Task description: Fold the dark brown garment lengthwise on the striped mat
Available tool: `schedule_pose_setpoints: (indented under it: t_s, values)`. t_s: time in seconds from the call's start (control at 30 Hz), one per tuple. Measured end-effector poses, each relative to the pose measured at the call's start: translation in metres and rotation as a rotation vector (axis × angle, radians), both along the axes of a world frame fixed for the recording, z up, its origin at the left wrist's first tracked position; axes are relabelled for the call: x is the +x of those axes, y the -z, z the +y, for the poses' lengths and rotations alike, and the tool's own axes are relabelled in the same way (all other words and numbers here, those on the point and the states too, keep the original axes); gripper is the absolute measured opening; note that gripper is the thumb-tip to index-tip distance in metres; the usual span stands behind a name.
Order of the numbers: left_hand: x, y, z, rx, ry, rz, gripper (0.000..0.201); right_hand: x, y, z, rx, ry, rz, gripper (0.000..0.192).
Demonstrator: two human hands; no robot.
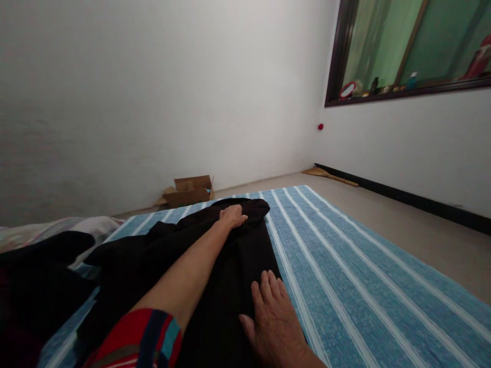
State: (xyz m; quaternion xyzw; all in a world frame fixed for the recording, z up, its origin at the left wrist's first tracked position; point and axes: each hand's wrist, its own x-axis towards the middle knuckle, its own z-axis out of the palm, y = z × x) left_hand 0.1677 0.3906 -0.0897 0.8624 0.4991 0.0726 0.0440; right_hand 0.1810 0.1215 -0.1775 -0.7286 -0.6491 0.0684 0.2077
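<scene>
One left hand (231,216), fingers curled, hold unclear, one right hand (275,317), fingers spread flat, atop one black garment (227,286)

The garment (215,306) lies on the sheet (345,286), the left hand (232,216) on its far end, the right hand (274,317) nearer, by its right edge; behind, on the floor (383,217), a box (190,196) stands before the wall (172,102); a broom (332,176) lies farther right

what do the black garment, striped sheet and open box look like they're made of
Black garment: matte fabric, judging by its soft folds; fibre unclear. Striped sheet: probably woven cloth, matte, with mottled blue texture. Open box: likely cardboard, dull brown with thin flaps.
</scene>
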Motion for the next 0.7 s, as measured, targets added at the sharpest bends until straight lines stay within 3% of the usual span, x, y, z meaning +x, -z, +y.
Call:
schedule_pose_setpoints:
  t_s: [0.1,0.3,0.53,0.7]
  values:
    - [0.008,-0.008,-0.005,0.032,0.005,0.100,0.015,0.000,-0.003,-0.001,-0.010,0.005,0.012,0.062]
    - [-0.005,-0.019,-0.019,0.161,0.002,0.166,0.034,0.000,-0.010,-0.001,-0.029,-0.001,0.034,0.063]
    - [-0.008,-0.014,-0.010,0.013,-0.121,0.214,0.032,0.000,-0.020,-0.002,-0.074,-0.001,0.091,0.061]
    - [0.017,-0.018,-0.005,-0.063,-0.025,0.133,0.051,0.001,-0.026,-0.003,-0.106,-0.004,0.101,0.061]
